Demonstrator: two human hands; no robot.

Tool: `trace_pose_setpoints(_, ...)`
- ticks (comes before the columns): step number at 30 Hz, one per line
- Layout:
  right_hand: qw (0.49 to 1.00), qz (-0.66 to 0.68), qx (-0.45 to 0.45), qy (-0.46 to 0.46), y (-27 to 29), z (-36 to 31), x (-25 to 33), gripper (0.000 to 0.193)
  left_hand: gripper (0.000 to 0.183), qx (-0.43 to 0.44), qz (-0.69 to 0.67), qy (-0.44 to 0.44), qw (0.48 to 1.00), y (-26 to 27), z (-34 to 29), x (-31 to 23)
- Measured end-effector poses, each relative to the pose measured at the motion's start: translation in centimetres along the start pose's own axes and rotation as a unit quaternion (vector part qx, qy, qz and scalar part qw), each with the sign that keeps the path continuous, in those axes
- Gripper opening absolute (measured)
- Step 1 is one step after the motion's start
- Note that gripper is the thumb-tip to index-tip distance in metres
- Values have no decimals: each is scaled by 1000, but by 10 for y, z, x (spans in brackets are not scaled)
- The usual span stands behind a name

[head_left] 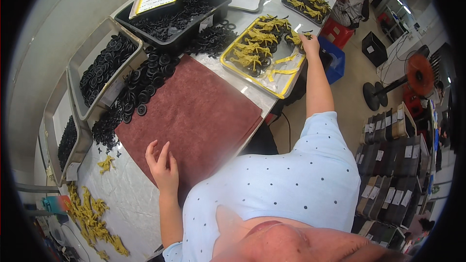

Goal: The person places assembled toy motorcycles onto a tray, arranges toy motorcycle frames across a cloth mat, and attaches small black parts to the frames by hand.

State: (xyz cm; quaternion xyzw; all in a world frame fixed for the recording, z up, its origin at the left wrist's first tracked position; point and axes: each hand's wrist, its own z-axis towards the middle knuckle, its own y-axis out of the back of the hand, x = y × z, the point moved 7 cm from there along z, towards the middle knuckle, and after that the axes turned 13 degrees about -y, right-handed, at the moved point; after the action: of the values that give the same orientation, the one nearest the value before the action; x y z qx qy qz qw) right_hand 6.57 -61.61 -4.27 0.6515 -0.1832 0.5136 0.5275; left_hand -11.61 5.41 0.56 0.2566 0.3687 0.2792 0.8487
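My left hand is raised near the left edge of a dark red mat. Its fingers are spread and hold nothing. Far off to the right, my right hand reaches to the far right corner of a yellow-rimmed metal tray. Its fingers are closed on a yellow toy part with black pieces, partly hidden by the hand. Rows of yellow toy parts with black wheels lie in this tray, beside several flat yellow strips.
Left of the mat, loose black wheels lie by grey bins. A black bin of small black parts stands behind. Loose yellow parts lie at the near left. Another filled tray, a seated person and a fan are farther right.
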Motion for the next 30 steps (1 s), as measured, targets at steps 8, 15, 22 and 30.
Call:
trace_pose_setpoints(8, 974, -222, -14, 31, -23, 6, 21, 72, 31, 13, -12, 36, 999, -3, -3, 10)
trace_pose_setpoints(15, 984, -146, 71, 74, -11, 27, 24, 55, 29, 17, -1, 20, 1000, -4, -5, 18)
trace_pose_setpoints(22, 973, -44, 226, 6, -14, 37, 4, 54, 29, 9, -13, 43, 999, -5, -5, 26)
trace_pose_setpoints(30, 981, 50, 186, -4, -20, 30, 19, 68, 34, 23, -10, 68, 997, -7, -6, 29)
